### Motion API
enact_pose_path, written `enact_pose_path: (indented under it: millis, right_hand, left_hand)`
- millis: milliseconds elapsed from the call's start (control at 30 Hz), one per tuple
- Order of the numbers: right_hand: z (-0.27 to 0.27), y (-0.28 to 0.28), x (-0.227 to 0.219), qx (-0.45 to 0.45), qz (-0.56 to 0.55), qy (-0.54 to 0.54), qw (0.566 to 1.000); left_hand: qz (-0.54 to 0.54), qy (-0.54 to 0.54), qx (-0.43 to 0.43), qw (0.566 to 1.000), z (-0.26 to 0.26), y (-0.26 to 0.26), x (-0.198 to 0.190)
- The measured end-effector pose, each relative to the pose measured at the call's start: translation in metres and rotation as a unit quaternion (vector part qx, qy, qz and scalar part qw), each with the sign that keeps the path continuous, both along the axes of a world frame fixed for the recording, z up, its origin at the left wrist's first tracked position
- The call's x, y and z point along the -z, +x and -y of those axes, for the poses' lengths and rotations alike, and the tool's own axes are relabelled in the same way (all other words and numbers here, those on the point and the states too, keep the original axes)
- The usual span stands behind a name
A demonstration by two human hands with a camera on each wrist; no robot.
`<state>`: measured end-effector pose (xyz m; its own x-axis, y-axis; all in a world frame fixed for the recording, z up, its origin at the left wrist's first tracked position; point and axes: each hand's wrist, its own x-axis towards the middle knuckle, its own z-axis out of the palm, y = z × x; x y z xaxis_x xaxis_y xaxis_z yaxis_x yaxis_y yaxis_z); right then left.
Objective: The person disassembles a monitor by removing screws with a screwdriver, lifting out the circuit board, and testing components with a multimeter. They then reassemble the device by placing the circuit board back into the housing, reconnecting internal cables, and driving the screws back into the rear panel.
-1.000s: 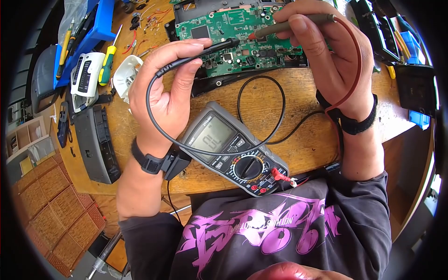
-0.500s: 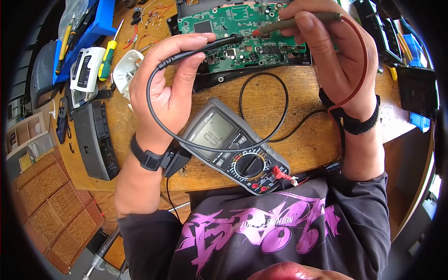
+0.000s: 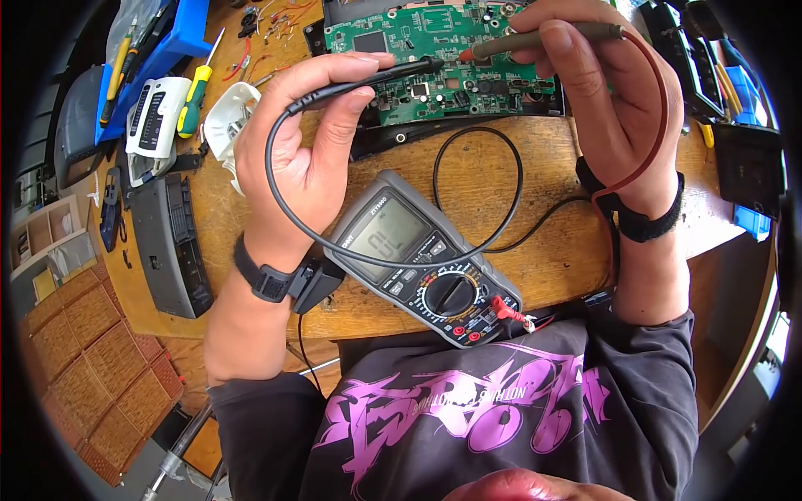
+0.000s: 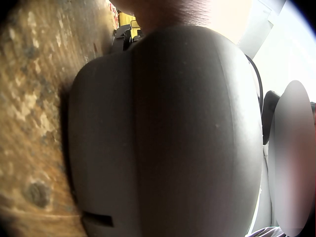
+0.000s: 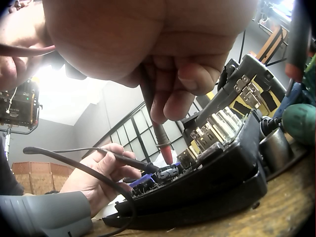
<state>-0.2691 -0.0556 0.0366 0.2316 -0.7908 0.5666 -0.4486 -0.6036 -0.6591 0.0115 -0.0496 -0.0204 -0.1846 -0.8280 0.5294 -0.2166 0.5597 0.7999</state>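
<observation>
My left hand (image 3: 292, 167) pinches a black test probe (image 3: 386, 75) between thumb and fingers, its tip low over the middle of a green circuit board (image 3: 434, 104). From the right, my right hand (image 3: 618, 108) grips a brownish probe (image 3: 522, 40) with a red tip, pointing at the board close beside the black tip. In the right wrist view both probe tips meet the board's edge area from above. A grey multimeter (image 3: 447, 263) lies tilted below the hands, characters showing on its screen (image 3: 384, 234). The black lead (image 3: 271, 175) loops across the meter.
A yellow-green screwdriver (image 3: 194, 104), a white cable tester (image 3: 152, 121) and a black plastic housing (image 3: 163, 250) lie at the left. A white plastic part (image 3: 225, 125) sits beside my left hand. A blue bin (image 3: 175, 54) stands at the back left; dark casings (image 3: 748, 159) stand at the right.
In the head view, the board, hands and meter have shifted slightly right together. Both hands keep hold of their probes, with the tips still close together over the board.
</observation>
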Motion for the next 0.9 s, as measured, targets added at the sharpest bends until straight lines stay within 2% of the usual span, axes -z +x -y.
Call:
enact_pose_path:
  millis: [67, 167, 267, 367, 467, 567, 667, 767, 900]
  right_hand:
    - [0.001, 0.0, 0.003, 0.022, -0.046, -0.044, 0.998]
    - [0.0, -0.001, 0.0, 0.027, -0.046, -0.046, 0.997]
    - [0.0, -0.004, -0.004, -0.019, 0.031, 0.036, 0.999]
    - [0.003, -0.006, 0.007, 0.02, -0.047, -0.022, 0.998]
    - [-0.004, 0.0, -0.004, 0.018, -0.03, -0.028, 0.999]
    - [-0.002, -0.005, -0.005, -0.02, 0.045, 0.051, 0.997]
    - [0.007, -0.013, 0.008, -0.031, -0.027, -0.019, 0.999]
    - [0.003, -0.006, 0.002, -0.008, -0.023, -0.008, 1.0]
    - [0.002, -0.003, 0.003, 0.007, -0.041, -0.047, 0.998]
  left_hand:
    - [0.002, -0.002, -0.001, 1.0, 0.0, 0.0, 0.0]
    - [0.0, -0.001, -0.002, 1.0, 0.0, 0.0, 0.001]
    - [-0.005, 0.001, -0.001, 1.0, -0.001, -0.001, 0.0]
    - [-0.001, 0.001, -0.002, 1.0, -0.001, -0.001, -0.001]
    - [0.004, 0.002, -0.004, 1.0, -0.001, -0.001, -0.001]
    - [-0.001, 0.004, -0.003, 1.0, -0.001, -0.001, -0.001]
    - [-0.003, 0.004, 0.0, 1.0, -0.001, -0.001, -0.001]
    - [-0.001, 0.002, 0.0, 1.0, -0.001, 0.0, -0.001]
    - [-0.007, 0.009, -0.001, 1.0, -0.002, 0.0, -0.001]
